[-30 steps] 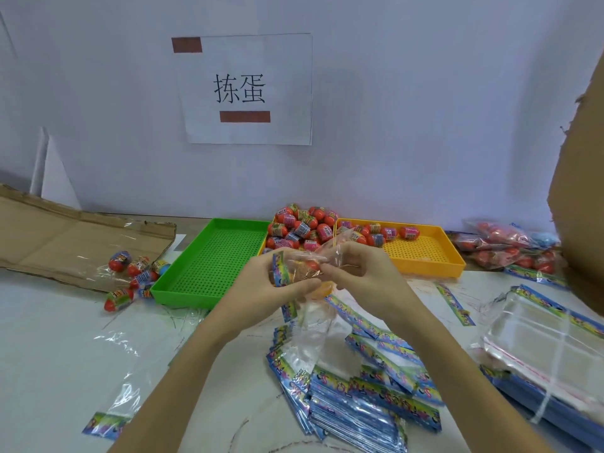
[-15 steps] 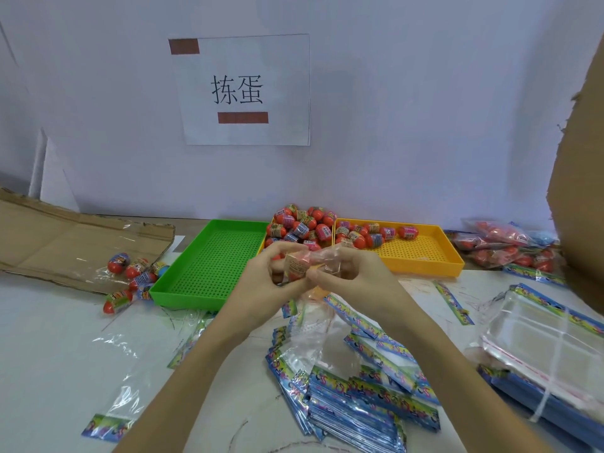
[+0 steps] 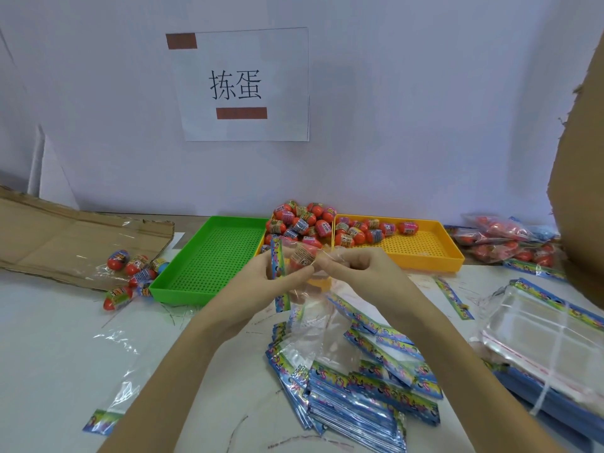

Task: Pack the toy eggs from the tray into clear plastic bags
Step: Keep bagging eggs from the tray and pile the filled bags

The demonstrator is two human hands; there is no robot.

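White tabletop against a pale wall is carrying the stock: a yellow tray with loose toy eggs heaped at its left end, and an empty green tray just beside it. Both hands are working above the trays' near edge; the left hand is pinching the printed header strip of 1 clear bag, while the right hand is pinching the film at the bag's mouth, with 1 egg sitting between them at the opening. Egg: red shell, glossy, banded with a multicoloured label; it is likely light, rigid and somewhat slippery, best taken across its labelled middle. Bag: thin, limp, crinkly film hanging down toward the table; it is probably prone to collapsing shut, so holding at the stiffer header and the opposite lip looks soundest. Spare bags are lying fanned below the hands.
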